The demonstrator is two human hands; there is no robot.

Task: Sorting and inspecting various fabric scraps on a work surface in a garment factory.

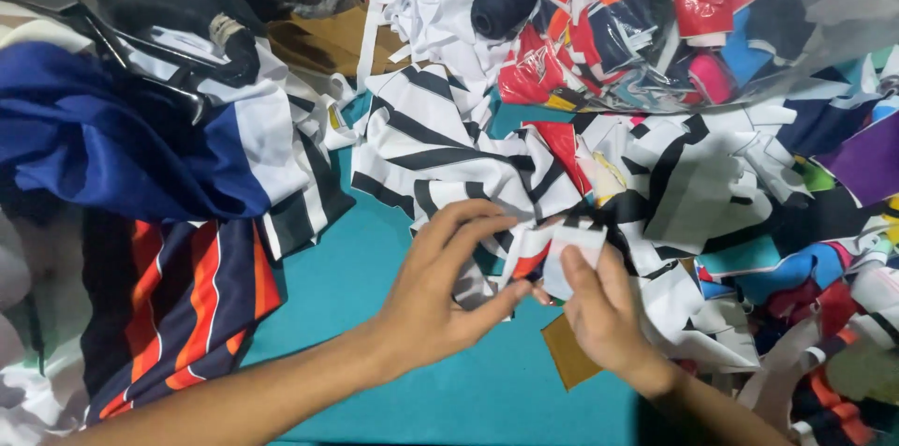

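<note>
Blue cloth (112, 141) lies heaped at the far left, deep blue with a white panel at its edge, and a pair of dark scissors (131, 43) rests on the fabric above it. Below the heap a navy piece with orange and white stripes (187, 305) spreads over the teal table (393, 249).

Toward the middle, the left hand (440, 291) reaches in from the lower left. Its fingers are curved, thumb below and forefinger above, and they pinch the near edge of a small fabric scrap (552, 254) — a white piece with black marks and a red-orange corner. The scrap is held just above the teal surface at the front edge of the pile, between the two hands.

Just to the right, the right hand (599, 310) comes up from the bottom edge. Its fingers are pressed close together and grip the scrap's other side, the fingertips folded over the white strip. A tan patch (567, 352) lies on the table under this wrist.

Behind the hands a white cloth with black stripes (440, 146) sprawls across the centre. Farther right, a clear plastic bag of coloured offcuts (655, 24) — red, pink, blue — sits at the top, with a loose pile of cut scraps (749, 212) beneath it and a purple piece (866, 165) at the far right edge.
</note>
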